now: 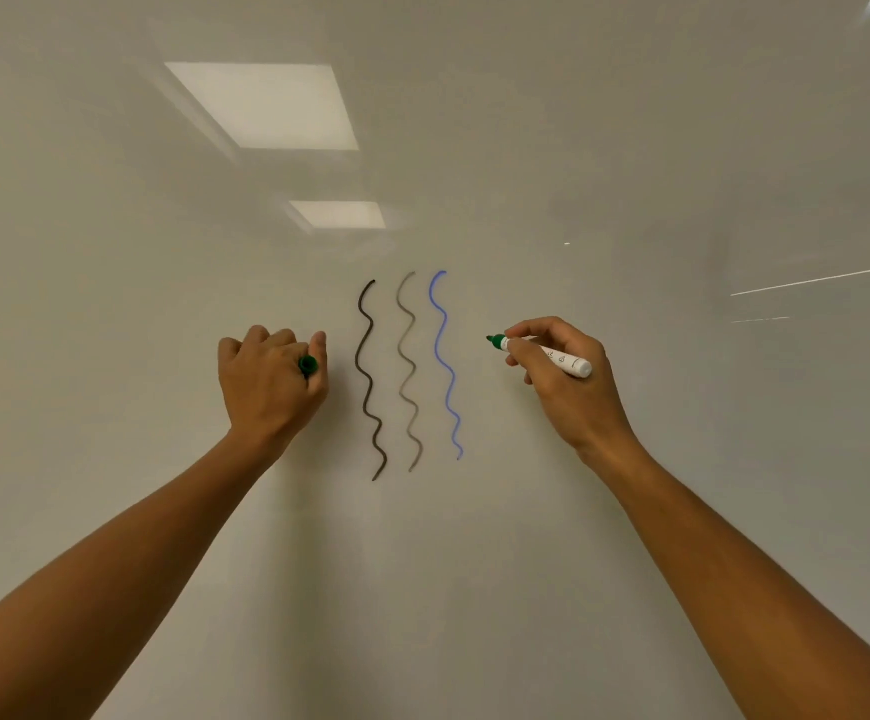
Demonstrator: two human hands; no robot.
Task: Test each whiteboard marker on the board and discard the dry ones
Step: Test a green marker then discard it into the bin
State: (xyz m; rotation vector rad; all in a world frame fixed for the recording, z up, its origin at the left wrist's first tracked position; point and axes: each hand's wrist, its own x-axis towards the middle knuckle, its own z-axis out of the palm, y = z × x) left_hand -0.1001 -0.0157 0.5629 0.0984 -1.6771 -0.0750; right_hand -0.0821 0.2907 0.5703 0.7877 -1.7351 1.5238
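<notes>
Fingers (518, 350) hold marker (547, 354) tip-left, near-horizontal.

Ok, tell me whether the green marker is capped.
Uncapped: the green marker in the right hand shows its bare tip; the left hand holds the green cap.

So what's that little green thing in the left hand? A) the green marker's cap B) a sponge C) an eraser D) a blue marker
A: the left hand grips a small green cap, matching the uncapped green marker held in the right hand, its tip pointing at the whiteboard beside the blue squiggle.
</notes>
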